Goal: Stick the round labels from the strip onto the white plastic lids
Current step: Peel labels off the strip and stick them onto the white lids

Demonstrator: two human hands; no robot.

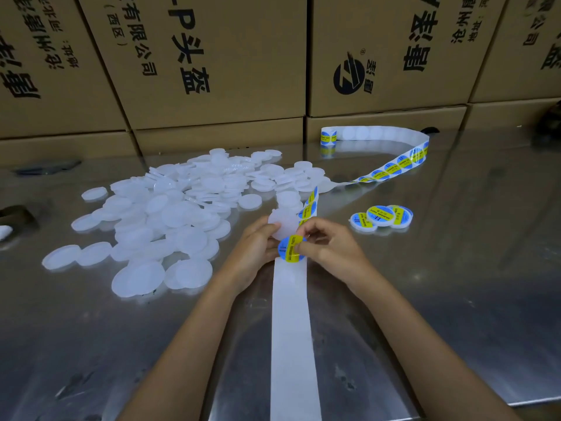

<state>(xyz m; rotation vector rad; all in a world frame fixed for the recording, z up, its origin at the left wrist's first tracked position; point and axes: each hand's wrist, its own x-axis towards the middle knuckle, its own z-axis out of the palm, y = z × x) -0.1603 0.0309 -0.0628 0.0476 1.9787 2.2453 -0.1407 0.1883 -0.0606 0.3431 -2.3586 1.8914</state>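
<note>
My left hand (pixel 255 247) grips a white plastic lid (pixel 283 224) at the middle of the table. My right hand (pixel 326 243) pinches a round blue and yellow label (pixel 290 249) at the edge of the strip. The label strip (pixel 391 167) runs from the back right across to my hands, and its bare white backing (pixel 291 329) trails toward me. A big pile of plain white lids (pixel 170 214) lies to the left. Three labelled lids (pixel 381 217) sit in a small stack to the right.
The work surface is a shiny metal table (pixel 455 268). Stacked cardboard boxes (pixel 212 62) form a wall along its far edge. The strip's far end (pixel 329 136) curls upright near the boxes. A dark object (pixel 15 214) lies at the left edge.
</note>
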